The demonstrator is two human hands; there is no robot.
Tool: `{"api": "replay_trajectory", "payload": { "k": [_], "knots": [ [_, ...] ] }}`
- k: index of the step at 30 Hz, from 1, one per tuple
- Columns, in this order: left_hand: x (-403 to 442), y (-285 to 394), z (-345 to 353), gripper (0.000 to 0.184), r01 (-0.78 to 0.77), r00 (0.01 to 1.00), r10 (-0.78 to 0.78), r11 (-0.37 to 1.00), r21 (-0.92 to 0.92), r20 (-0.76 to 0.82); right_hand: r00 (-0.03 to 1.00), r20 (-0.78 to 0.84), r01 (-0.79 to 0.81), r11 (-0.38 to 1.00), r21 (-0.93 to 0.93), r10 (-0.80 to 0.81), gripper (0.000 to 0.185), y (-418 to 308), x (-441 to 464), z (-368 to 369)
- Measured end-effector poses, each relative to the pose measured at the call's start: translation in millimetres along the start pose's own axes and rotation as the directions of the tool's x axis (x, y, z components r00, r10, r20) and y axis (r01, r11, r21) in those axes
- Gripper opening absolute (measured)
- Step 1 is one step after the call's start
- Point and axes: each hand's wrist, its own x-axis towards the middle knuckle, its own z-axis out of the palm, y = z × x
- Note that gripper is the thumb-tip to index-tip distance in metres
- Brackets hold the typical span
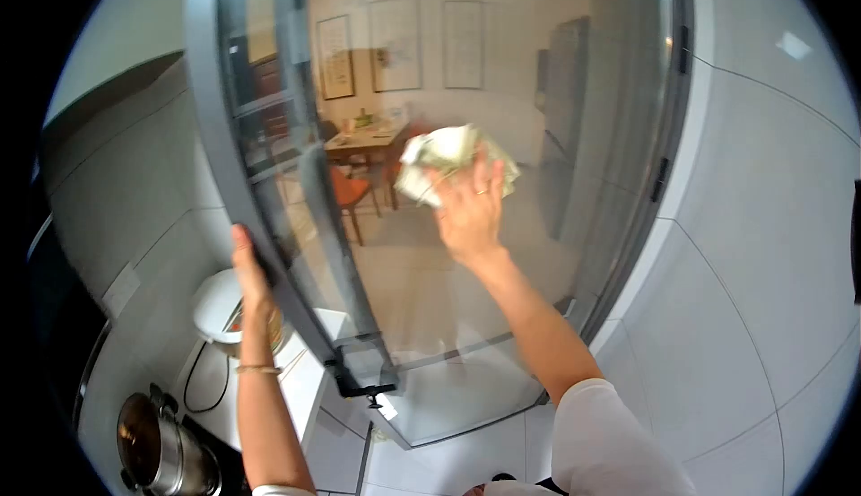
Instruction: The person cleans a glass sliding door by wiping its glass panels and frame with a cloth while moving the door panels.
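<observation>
A glass door (489,317) in a grey frame stands in front of me. My right hand (471,213) presses a crumpled, pale yellow-and-white cloth (439,151) flat against the pane, fingers stretched over it. A ring shows on one finger, and the cloth's edges are slightly blurred. On the left, my left hand (254,285) grips the upright edge of the door's frame (229,137). Its thumb points upward, while the other fingers are mostly hidden by the frame. A bracelet circles the left wrist.
Left of the door, a white rice cooker (217,306) with a black cord sits on a white counter (309,339). A steel pot (166,451) stands nearer me on the stove. Grey tiled wall (762,227) rises at right. Through the glass appear a dining table (368,140) and an orange chair (350,188).
</observation>
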Motion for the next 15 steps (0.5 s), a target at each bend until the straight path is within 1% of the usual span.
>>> {"api": "replay_trajectory", "payload": {
  "k": [1,2,3,4,5,6,7,8,9,10,11,12,13,14,15],
  "knots": [
    [-3,6,0,0.063,0.015,0.998,-0.017,0.999,0.033,0.053,0.999,-0.028,-0.034,0.997,-0.063,0.032,0.056,27,-5,-9],
    [-3,6,9,0.062,-0.031,0.999,0.031,0.999,-0.006,-0.035,0.997,-0.056,-0.065,0.991,-0.117,0.058,0.062,56,-12,-17],
    [-4,7,16,0.061,-0.081,0.988,0.076,0.996,-0.039,-0.132,0.997,-0.038,-0.071,0.982,-0.174,0.065,0.058,85,-21,-26],
    [-6,9,22,0.062,-0.092,0.982,0.081,0.994,-0.054,-0.169,0.997,-0.021,-0.073,0.972,-0.224,0.070,0.055,113,-30,-36],
    [-14,18,26,0.062,-0.047,0.988,0.045,0.999,-0.010,-0.145,0.997,-0.027,-0.075,0.966,-0.245,0.071,0.053,139,-38,-45],
    [-16,20,29,0.062,-0.056,0.987,0.056,0.998,-0.002,-0.148,0.997,-0.034,-0.077,0.962,-0.262,0.071,0.052,164,-46,-55],
    [-17,21,30,0.062,-0.066,0.986,0.066,0.998,0.010,-0.155,0.994,-0.094,-0.078,0.979,-0.187,0.061,0.054,189,-50,-66],
    [-13,17,24,0.062,-0.036,0.989,0.038,0.999,0.019,-0.142,0.966,-0.103,-0.258,0.902,-0.346,0.236,0.047,211,-58,-68],
    [-9,14,14,0.062,-0.007,0.990,0.012,0.999,0.033,-0.139,0.939,-0.149,-0.335,0.917,-0.215,0.309,0.045,224,-60,-82],
    [-11,16,21,0.063,-0.036,0.987,0.038,0.999,0.015,-0.159,0.923,-0.149,-0.374,0.917,-0.139,0.354,0.045,242,-64,-93],
    [-20,25,30,0.060,-0.003,0.982,0.007,1.000,0.020,-0.188,0.894,-0.201,-0.427,0.896,-0.117,0.400,0.046,258,-75,-93],
    [-21,26,29,0.062,0.006,0.986,-0.002,1.000,0.023,-0.165,0.876,-0.259,-0.459,0.867,-0.192,0.406,0.045,285,-98,-82],
    [-25,29,32,0.063,0.004,0.983,0.011,0.997,0.079,-0.186,0.896,-0.256,-0.414,0.891,-0.186,0.363,0.046,277,-91,-85],
    [-20,24,32,0.065,-0.038,0.973,0.054,0.996,0.074,-0.222,0.888,-0.283,-0.408,0.905,-0.124,0.361,0.048,271,-88,-80],
    [-19,23,30,0.067,-0.038,0.975,0.056,0.996,0.085,-0.217,0.850,-0.311,-0.458,0.888,-0.040,0.424,0.049,260,-85,-72]
  ]
}}
